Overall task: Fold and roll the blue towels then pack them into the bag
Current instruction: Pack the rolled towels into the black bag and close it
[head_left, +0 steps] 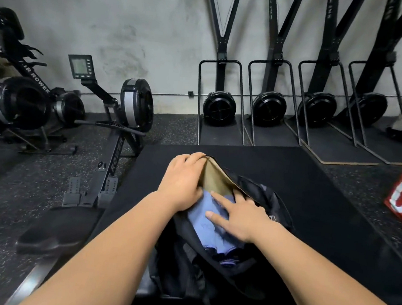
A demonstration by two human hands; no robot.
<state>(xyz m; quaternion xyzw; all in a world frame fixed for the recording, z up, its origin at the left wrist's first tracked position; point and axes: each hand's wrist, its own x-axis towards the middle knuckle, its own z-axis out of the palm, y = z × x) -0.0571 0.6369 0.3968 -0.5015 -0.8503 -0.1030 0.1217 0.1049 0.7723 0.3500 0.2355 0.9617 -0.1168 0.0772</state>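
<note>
The blue towel (203, 223) lies in the bag (266, 197), long axis 12 to 6 o'clock; right hand (243, 217) presses it with straight fingers (218, 198), left hand (182, 182) grips the rim (222, 170) at 11 o'clock

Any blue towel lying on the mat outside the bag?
No: the blue towels show only inside the open bag, where the right hand presses on them and the left hand holds the opening.

Pale blue towels (200, 229) lie bunched inside the open black bag (263, 194), beside its exposed tan lining.
</note>
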